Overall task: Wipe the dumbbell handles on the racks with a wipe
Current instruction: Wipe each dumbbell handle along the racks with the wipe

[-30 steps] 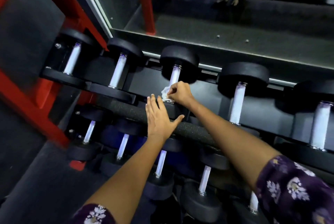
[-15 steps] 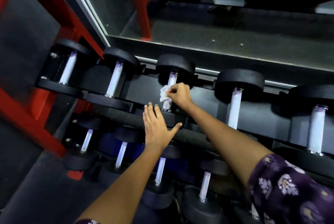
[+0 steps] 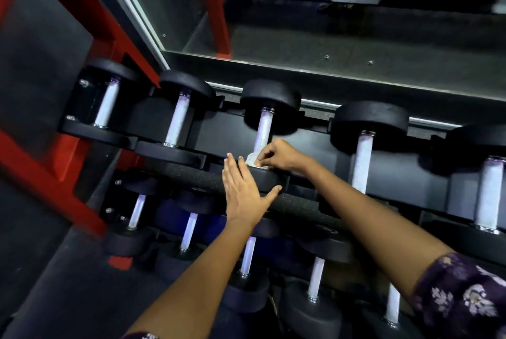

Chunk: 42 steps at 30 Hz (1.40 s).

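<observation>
Black dumbbells with pale metal handles lie in two rows on a dark rack (image 3: 301, 201). My right hand (image 3: 276, 153) pinches a crumpled white wipe (image 3: 252, 159) against the lower end of the third upper dumbbell's handle (image 3: 264, 130). My left hand (image 3: 245, 193) lies flat, fingers straight, on that dumbbell's near black head and the rack's padded front rail. The wipe is partly hidden by both hands.
Neighbouring handles stand left (image 3: 178, 121) and right (image 3: 362, 160) of the one being wiped. A lower row of dumbbells (image 3: 190, 229) sits under the rail. A red frame (image 3: 41, 171) rises at left, and a mirror (image 3: 301, 32) runs behind the rack.
My right hand slid the wipe down the handle from near its middle to its lower end. My left hand stayed flat on the dumbbell head and rail.
</observation>
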### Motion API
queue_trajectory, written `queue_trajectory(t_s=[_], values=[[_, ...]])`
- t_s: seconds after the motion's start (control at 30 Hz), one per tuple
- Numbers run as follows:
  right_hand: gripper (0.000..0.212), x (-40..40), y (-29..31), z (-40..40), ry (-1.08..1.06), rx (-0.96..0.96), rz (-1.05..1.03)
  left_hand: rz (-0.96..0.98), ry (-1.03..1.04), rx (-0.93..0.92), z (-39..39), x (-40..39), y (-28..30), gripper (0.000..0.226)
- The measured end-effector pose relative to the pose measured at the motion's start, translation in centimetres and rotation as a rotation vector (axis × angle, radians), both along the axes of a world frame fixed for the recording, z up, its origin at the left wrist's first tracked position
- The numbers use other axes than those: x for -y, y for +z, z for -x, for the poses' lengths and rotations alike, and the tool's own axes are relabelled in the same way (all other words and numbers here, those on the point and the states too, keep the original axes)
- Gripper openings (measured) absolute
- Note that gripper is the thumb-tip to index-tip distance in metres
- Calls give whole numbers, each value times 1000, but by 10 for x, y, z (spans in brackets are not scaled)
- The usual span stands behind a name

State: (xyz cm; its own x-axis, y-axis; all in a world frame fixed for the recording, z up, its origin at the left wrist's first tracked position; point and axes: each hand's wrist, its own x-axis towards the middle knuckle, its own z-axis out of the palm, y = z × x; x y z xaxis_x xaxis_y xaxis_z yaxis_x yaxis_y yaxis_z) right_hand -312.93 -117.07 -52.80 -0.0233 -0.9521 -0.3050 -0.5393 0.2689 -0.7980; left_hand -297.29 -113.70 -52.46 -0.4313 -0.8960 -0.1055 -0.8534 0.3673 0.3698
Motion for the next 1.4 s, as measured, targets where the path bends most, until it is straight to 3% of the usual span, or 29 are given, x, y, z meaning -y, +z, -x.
queue_trajectory(t_s=[0.2, 0.37, 0.63, 1.0, 1.33, 1.4], values=[[15, 19, 9, -32, -55, -318, 21, 15, 2, 3, -1, 1, -1, 113], [16, 7, 14, -20, -46, -206, -51, 2, -5, 44, 1, -2, 2, 114], [22, 22, 18, -41, -92, -412, -83, 22, -17, 73, -1, -1, 2, 115], [18, 4, 11, -25, -79, -221, 42, -5, -4, 73, 1, -2, 5, 113], [9, -23, -21, 0, -462, 310, -120, 6, 12, 46, 2, -3, 2, 112], [22, -18, -20, -2, -465, 325, -145, 6, 16, 38, 2, -3, 2, 111]])
